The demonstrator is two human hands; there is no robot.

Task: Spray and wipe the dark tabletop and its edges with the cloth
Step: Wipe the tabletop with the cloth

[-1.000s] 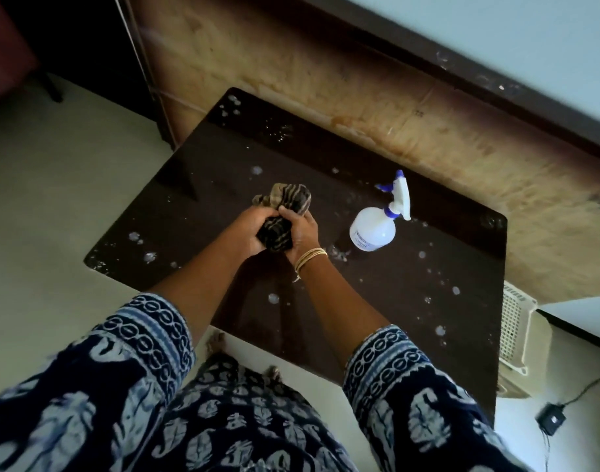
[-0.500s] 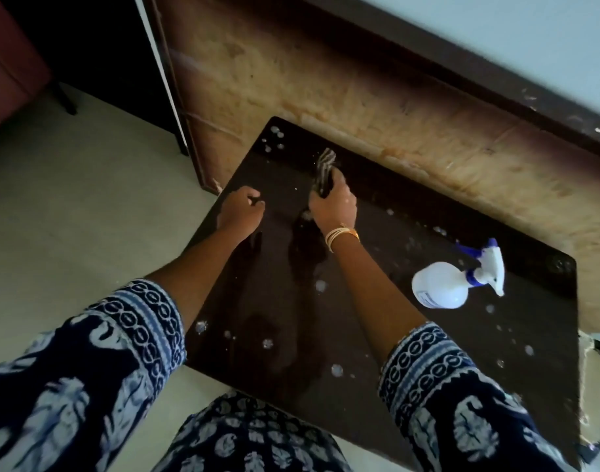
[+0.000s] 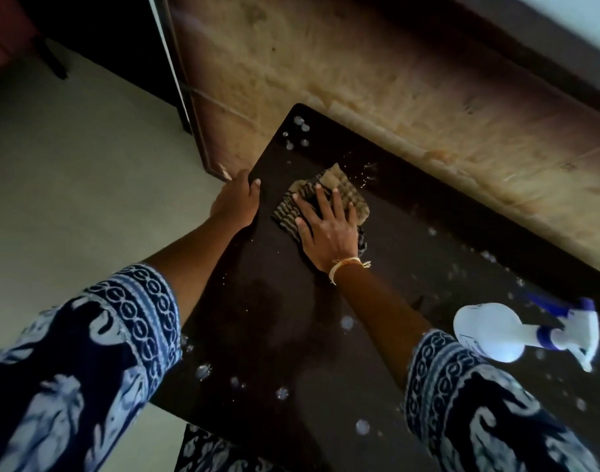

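Your right hand [image 3: 327, 229] lies flat on the striped cloth [image 3: 329, 195], fingers spread apart and pressing it down onto the dark tabletop [image 3: 274, 318], not gripping it. The cloth sits toward the far corner of the tabletop, a little in from the far edge by the worn brown wall [image 3: 377, 90]. Your left hand [image 3: 235, 202] is beside the cloth at the tabletop's side edge, fingers curled together over that edge with the thumb on top, apparently steadying the table.

The spray bottle [image 3: 489, 332] lies on its side on the tabletop, well apart from the cloth and off by your right sleeve [image 3: 479, 403], its blue-and-white trigger head pointing away from the cloth.

Judging by how things lie, spraying looks largely done: droplets and foam spots [image 3: 300, 131] dot the far corner beyond the cloth, the near part of the tabletop, and the area round the bottle. Wiping seems only at its start. The band of tabletop between the cloth and your body looks darker and mostly free of droplets, but most spots elsewhere remain. You still have the far corner, the near strip, the bottle's side and all the edges to cover, and the bottle will need lifting to wipe beneath it.
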